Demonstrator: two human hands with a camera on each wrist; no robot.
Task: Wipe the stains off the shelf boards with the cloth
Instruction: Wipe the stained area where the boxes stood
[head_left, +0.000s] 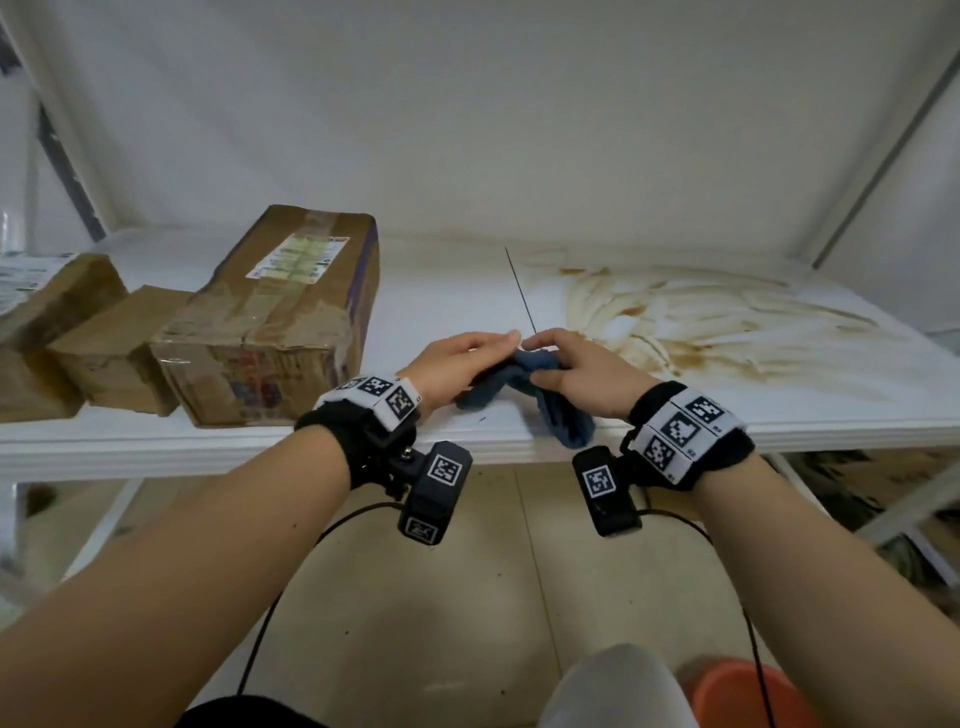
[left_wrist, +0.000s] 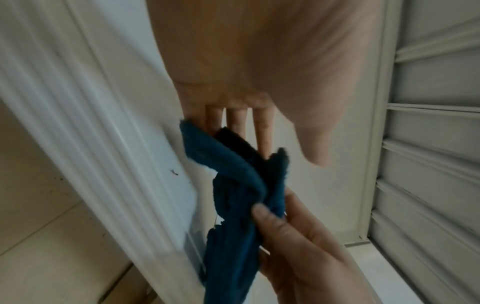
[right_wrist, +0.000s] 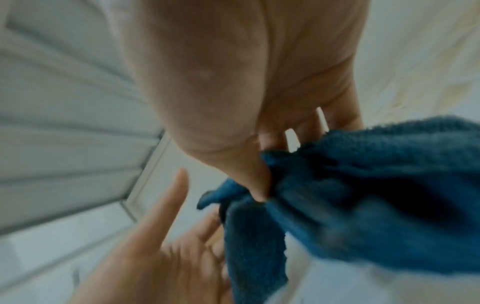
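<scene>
A dark blue cloth (head_left: 563, 421) is bunched at the front edge of the white shelf board (head_left: 441, 291), with one end hanging over the lip. My right hand (head_left: 566, 364) pinches the cloth (right_wrist: 363, 185) between thumb and fingers. My left hand (head_left: 483, 353) lies beside it with straight, spread fingers (left_wrist: 262, 131) that touch the cloth (left_wrist: 233, 205) from above. Brown smeared stains (head_left: 675, 322) cover the board's right half, just beyond my right hand. In the left wrist view my right hand (left_wrist: 298, 246) shows its thumb pressed on the fabric.
A taped cardboard box (head_left: 280, 322) stands on the board left of my hands, with two smaller boxes (head_left: 104, 353) further left. A thin dark seam (head_left: 519, 286) runs across the board. An orange object (head_left: 743, 696) sits on the tiled floor below.
</scene>
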